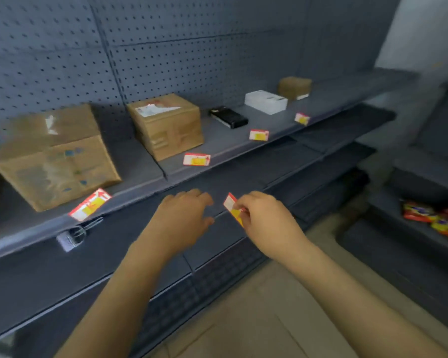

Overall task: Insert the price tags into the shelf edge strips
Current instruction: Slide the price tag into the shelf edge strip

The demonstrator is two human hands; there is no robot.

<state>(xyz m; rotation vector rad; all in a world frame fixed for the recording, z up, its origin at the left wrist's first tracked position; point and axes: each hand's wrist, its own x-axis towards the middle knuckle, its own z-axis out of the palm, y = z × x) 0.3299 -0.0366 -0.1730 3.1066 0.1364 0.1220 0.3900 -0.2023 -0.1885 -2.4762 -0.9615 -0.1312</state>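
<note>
My right hand [267, 220] pinches a red, white and yellow price tag [232, 205] just above the front edge of the lower shelf. To its left, my left hand [185, 218] hovers over that same shelf with fingers spread and nothing in it. Several more price tags lie flat on the upper shelf near its edge strip [145, 188]: one at the left [89, 204], one in the middle [196, 159], one further right [258, 135] and one far right [301, 118].
On the upper shelf stand two brown cardboard boxes [55, 156] [166, 125], a black box [228, 117], a white box [265, 102] and a small brown box [294, 87]. A padlock [71, 236] hangs below the shelf edge. Snack packets [432, 215] lie at the right.
</note>
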